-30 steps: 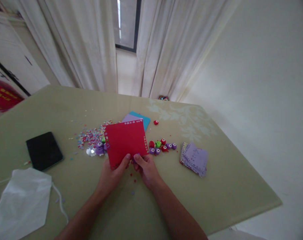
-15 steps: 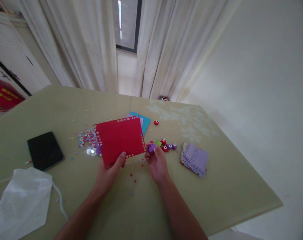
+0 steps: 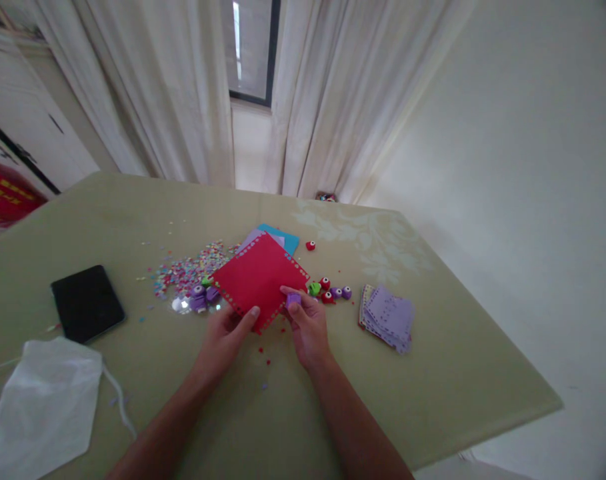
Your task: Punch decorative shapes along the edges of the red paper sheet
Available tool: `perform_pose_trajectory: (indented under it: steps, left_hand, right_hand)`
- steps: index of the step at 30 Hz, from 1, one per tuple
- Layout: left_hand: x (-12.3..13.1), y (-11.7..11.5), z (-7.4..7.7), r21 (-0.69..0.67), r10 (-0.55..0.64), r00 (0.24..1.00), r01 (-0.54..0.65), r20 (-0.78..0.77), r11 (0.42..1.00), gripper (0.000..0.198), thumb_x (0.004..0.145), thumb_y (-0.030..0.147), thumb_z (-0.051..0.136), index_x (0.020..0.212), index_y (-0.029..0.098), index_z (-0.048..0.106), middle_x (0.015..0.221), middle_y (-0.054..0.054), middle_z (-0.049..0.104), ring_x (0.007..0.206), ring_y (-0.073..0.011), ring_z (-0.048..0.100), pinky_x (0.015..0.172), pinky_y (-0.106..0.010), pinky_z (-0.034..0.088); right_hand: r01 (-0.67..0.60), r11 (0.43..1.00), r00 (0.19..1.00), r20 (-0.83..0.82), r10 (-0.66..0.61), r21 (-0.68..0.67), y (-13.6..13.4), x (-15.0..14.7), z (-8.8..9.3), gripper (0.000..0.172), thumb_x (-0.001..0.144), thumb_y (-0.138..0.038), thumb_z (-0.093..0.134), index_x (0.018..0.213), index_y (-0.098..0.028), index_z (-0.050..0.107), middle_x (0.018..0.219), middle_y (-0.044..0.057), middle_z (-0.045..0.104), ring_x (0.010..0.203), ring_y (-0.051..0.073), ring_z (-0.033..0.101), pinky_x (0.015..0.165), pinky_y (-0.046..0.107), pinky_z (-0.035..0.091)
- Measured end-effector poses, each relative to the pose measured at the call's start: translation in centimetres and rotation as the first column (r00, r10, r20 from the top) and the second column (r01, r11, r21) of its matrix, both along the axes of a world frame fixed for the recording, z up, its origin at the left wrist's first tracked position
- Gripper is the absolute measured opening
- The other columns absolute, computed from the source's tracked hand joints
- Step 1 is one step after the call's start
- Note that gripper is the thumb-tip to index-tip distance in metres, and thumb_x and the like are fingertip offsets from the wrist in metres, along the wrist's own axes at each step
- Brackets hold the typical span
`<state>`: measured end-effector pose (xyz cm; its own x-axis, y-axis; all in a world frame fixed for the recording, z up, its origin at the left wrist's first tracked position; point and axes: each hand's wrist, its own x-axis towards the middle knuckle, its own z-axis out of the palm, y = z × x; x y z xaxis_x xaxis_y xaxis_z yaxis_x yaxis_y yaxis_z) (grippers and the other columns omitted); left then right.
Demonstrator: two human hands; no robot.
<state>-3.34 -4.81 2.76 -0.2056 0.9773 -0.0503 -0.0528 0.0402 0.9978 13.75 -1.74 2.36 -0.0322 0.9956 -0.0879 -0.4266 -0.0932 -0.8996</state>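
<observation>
A red sheet of paper (image 3: 260,273) with small cut-out shapes along its edges is tilted cornerwise above the table. My left hand (image 3: 223,341) pinches its lower left edge between thumb and fingers. In my right hand (image 3: 309,333) is a purple paper punch (image 3: 293,299), held against the sheet's lower right edge. Whether paper sits in its slot cannot be made out. More small punches, such as a red one (image 3: 325,283) and a green one (image 3: 314,289), lie just right of the sheet. Purple punches (image 3: 198,298) are grouped to its left.
Colourful confetti (image 3: 190,270) is heaped behind the left punches. Blue and lilac paper (image 3: 283,240) lies behind the sheet. A stack of punched lilac cards (image 3: 390,317) rests on the right. A black tablet (image 3: 87,303) and a white face mask (image 3: 50,400) occupy the left side.
The red sheet has turned so that a corner points toward me. My right hand and the purple punch have moved slightly left onto its lower right edge.
</observation>
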Motion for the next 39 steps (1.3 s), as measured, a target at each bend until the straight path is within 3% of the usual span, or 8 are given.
perform_pose_trajectory:
  steps: [6,10,13,16,22,26,32,39]
  left_hand:
    - [-0.1,0.1,0.2,-0.014,0.151,0.988,-0.151,0.013,0.988,0.054,0.074,0.065,0.087,0.095,0.017,0.077,0.084,-0.008,0.082,0.070,-0.0238,0.074,0.067,-0.034,0.062]
    - [-1.4,0.5,0.9,0.010,0.094,0.995,-0.094,0.026,0.996,0.053,0.070,0.063,0.090,0.095,0.018,0.074,0.089,-0.009,0.083,0.071,-0.0231,0.075,0.066,-0.032,0.063]
    - [-2.0,0.7,0.9,-0.011,0.025,0.999,-0.024,0.048,1.000,0.060,0.070,0.060,0.092,0.108,0.018,0.072,0.097,-0.009,0.084,0.075,-0.0242,0.078,0.068,-0.032,0.064]
    - [-2.4,0.7,0.4,0.019,0.008,1.000,-0.008,0.013,1.000,0.061,0.074,0.057,0.090,0.117,0.018,0.071,0.104,-0.010,0.084,0.081,-0.0251,0.079,0.071,-0.033,0.065]
    - [-2.2,0.6,-0.2,0.017,0.049,0.996,-0.047,-0.074,0.999,0.045,0.080,0.060,0.085,0.089,0.017,0.075,0.075,-0.006,0.079,0.063,-0.0212,0.072,0.060,-0.030,0.060]
    - [-1.9,0.6,0.3,-0.027,0.166,0.986,-0.166,0.013,0.986,0.049,0.076,0.058,0.087,0.100,0.016,0.077,0.083,-0.006,0.083,0.063,-0.0219,0.076,0.061,-0.032,0.064]
    - [-1.6,0.1,1.6,-0.002,0.261,0.965,-0.261,0.000,0.965,0.044,0.078,0.056,0.085,0.093,0.017,0.074,0.065,-0.003,0.078,0.054,-0.0225,0.075,0.055,-0.032,0.064]
    - [-0.8,-0.1,1.4,-0.005,0.193,0.981,-0.193,0.005,0.981,0.044,0.077,0.057,0.086,0.093,0.018,0.074,0.067,-0.004,0.080,0.053,-0.0233,0.075,0.054,-0.032,0.064]
  right_hand:
    - [-0.078,0.995,0.997,-0.026,0.077,-0.064,-0.3,-0.6,0.2,0.053,0.066,-0.062,0.098,0.095,-0.020,0.086,0.100,0.008,0.081,0.087,0.021,0.073,0.080,0.033,0.062]
    - [-0.122,0.983,0.991,-0.071,0.114,-0.134,0.0,-0.6,0.3,0.052,0.068,-0.063,0.097,0.094,-0.019,0.084,0.098,0.009,0.080,0.084,0.020,0.074,0.074,0.031,0.061]
    - [-0.114,0.991,0.984,-0.143,0.103,-0.072,0.0,-0.6,0.3,0.052,0.069,-0.063,0.097,0.099,-0.022,0.085,0.107,0.007,0.080,0.090,0.021,0.072,0.083,0.033,0.060]
    - [-0.050,0.999,0.998,-0.047,0.051,0.004,0.1,-0.3,-0.2,0.049,0.074,-0.062,0.094,0.103,-0.024,0.087,0.104,0.005,0.078,0.093,0.020,0.068,0.088,0.033,0.056]
    - [-0.013,0.998,0.995,0.103,0.007,0.059,0.2,0.1,-1.0,0.045,0.080,-0.055,0.091,0.111,-0.023,0.087,0.101,0.005,0.076,0.086,0.019,0.064,0.082,0.031,0.052]
    - [0.005,1.000,0.987,0.162,-0.010,0.029,0.3,0.1,-0.4,0.047,0.078,-0.061,0.090,0.103,-0.022,0.087,0.090,0.004,0.075,0.079,0.017,0.061,0.073,0.029,0.050]
    - [-0.238,0.968,0.943,0.220,0.250,-0.081,0.2,0.1,0.0,0.052,0.081,-0.069,0.083,0.089,-0.018,0.084,0.071,0.001,0.066,0.054,0.009,0.038,0.052,0.026,0.025]
    - [-0.375,0.924,0.918,0.103,0.382,-0.077,-0.2,-0.2,-0.1,0.054,0.080,-0.070,0.086,0.081,-0.017,0.081,0.067,-0.001,0.062,0.053,0.009,0.034,0.053,0.029,0.018]
